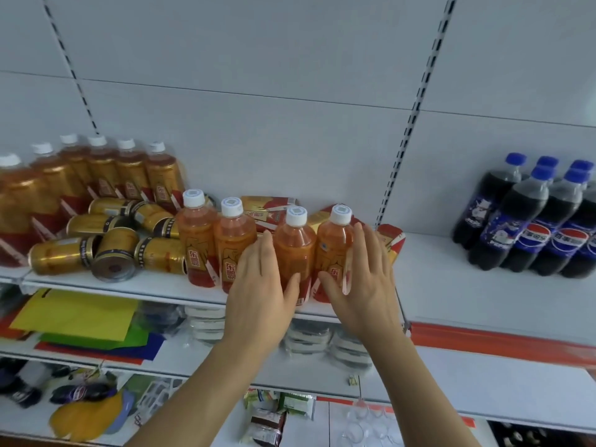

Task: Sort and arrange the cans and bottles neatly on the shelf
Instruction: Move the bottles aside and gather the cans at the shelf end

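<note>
Both hands, left hand (258,285) and right hand (361,282), sit flat-fingered against the small orange bottles (295,250) at the shelf (483,304) front, gripping nothing; they're probably full, heavyish, slick plastic, so grab round the middle.

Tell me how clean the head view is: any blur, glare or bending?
Head view: light is even, no harsh glare; the shelf edge and uprights bow from the wide lens; lower shelves and corners are soft; both hands and the orange bottles are fairly sharp.
</note>
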Demonstrator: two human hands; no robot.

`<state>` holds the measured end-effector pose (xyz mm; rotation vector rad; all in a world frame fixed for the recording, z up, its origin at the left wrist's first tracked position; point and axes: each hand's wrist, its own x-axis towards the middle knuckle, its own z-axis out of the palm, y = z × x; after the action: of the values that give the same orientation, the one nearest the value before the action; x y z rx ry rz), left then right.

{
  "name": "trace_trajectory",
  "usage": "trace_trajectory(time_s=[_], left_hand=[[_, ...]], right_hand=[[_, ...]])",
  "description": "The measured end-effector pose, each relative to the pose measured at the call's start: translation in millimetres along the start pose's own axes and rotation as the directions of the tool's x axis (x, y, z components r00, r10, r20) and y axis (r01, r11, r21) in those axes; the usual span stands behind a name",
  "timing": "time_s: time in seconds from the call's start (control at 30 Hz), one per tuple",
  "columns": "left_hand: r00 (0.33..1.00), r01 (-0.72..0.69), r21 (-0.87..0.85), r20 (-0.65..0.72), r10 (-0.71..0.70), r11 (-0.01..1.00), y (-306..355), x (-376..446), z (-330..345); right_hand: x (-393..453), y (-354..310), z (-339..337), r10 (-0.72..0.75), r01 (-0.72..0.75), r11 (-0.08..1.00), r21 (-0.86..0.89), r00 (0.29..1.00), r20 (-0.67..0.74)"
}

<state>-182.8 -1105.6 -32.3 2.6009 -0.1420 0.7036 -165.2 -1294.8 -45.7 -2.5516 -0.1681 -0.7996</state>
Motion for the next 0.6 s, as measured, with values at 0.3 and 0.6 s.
trace_trajectory(time_s=[0.3, 0.6], left_hand=[[0.975, -0.173, 0.091, -0.126, 0.184, 0.981, -30.5, -3.7, -35.0], [0.987, -0.085, 0.188, -0.118, 0.108, 0.979, -152.2, -29.3, -101.1]], right_hand=[[-10.0, -60.6, 2.0, -0.099, 0.084, 0.994, -0.074, 0.966, -0.240], [-37.6, -201.3, 44.0, -0.159, 0.142, 0.981, -0.134, 0.979, -0.129]])
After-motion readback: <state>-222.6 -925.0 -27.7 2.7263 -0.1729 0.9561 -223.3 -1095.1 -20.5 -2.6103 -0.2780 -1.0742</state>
